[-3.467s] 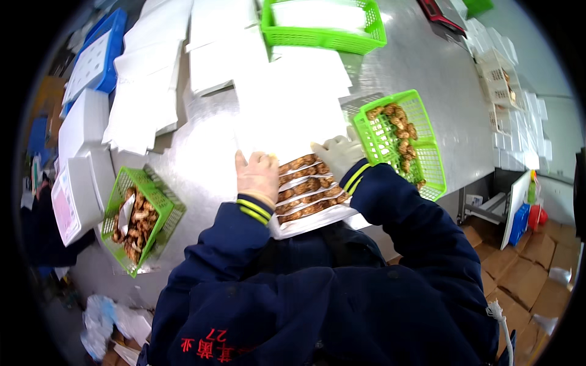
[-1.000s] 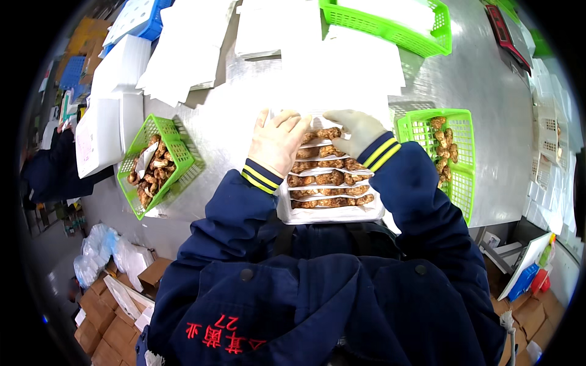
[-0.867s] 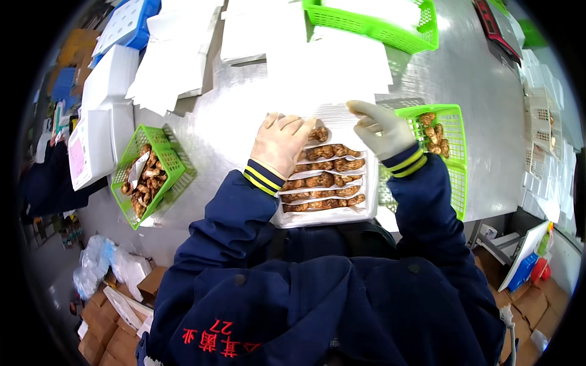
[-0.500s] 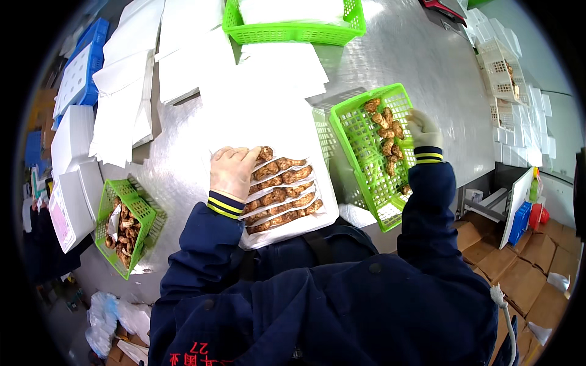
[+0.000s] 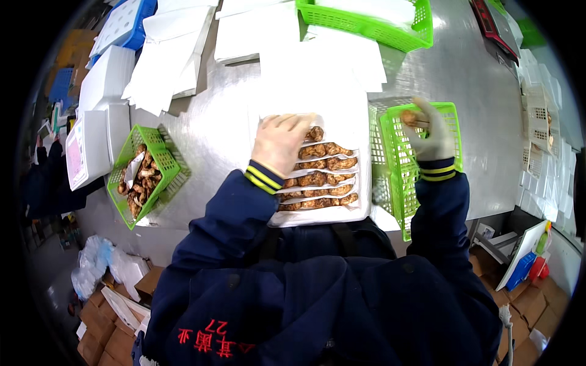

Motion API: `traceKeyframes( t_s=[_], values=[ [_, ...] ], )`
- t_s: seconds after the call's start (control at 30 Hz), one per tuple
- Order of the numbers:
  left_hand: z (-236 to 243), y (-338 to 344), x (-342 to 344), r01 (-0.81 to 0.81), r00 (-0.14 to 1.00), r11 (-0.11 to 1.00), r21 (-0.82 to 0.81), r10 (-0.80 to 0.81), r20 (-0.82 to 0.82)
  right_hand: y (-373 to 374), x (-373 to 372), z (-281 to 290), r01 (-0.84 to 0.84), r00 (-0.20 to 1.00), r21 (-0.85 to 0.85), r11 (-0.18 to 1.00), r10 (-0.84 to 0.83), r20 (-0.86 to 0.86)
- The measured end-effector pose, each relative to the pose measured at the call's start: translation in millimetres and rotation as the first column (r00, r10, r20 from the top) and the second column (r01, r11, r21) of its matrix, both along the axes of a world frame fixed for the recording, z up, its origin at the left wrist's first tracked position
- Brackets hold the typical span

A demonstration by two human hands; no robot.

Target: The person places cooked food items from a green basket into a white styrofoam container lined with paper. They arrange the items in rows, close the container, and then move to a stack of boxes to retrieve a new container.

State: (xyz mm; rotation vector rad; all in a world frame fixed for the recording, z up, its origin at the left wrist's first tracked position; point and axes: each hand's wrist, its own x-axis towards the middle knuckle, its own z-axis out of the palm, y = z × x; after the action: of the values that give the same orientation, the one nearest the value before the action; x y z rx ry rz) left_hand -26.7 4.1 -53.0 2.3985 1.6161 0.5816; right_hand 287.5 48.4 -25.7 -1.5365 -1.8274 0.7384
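White-gloved, pinches a brown mushroom (image 5: 415, 118) with the right hand (image 5: 434, 137) over the green basket (image 5: 403, 177); curls the left hand (image 5: 281, 145), hold unclear through blur, across the far left of the white tray (image 5: 365, 186). Works at the near edge of the steel table (image 5: 488, 165), metal stretching from basket to right edge, cartons (image 5: 110, 324) on the floor.

Six rows of brown mushrooms (image 5: 317, 178) fill one white tray (image 5: 365, 201), the farthest row showing just one. Two hands appear: the left hand (image 5: 282, 143) at the tray's far left, the right hand (image 5: 433, 134) to the tray's right with at least one mushroom (image 5: 412, 117). One green basket (image 5: 168, 161) stands left of the tray, its overlapping contents uncountable, a second green basket (image 5: 403, 183) right of it, a third green basket (image 5: 372, 29) beyond. One red-edged device (image 5: 490, 27) sits beyond the tray, to the right.
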Motion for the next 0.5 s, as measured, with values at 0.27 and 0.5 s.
traceKeyframes(
  t_s=[0.27, 0.5],
  values=[
    [-1, 0, 12, 0.143, 0.986, 0.989, -0.035, -0.146, -0.084, -2, -108, -8, -0.498, 0.625, -0.039, 0.866, 0.390, 0.676],
    [-4, 1, -5, 0.025, 1.000, 0.998, 0.060, -0.026, 0.001, 7, -80, -7, -0.487, 0.830, 0.095, 0.868, 0.426, 0.361]
  ],
)
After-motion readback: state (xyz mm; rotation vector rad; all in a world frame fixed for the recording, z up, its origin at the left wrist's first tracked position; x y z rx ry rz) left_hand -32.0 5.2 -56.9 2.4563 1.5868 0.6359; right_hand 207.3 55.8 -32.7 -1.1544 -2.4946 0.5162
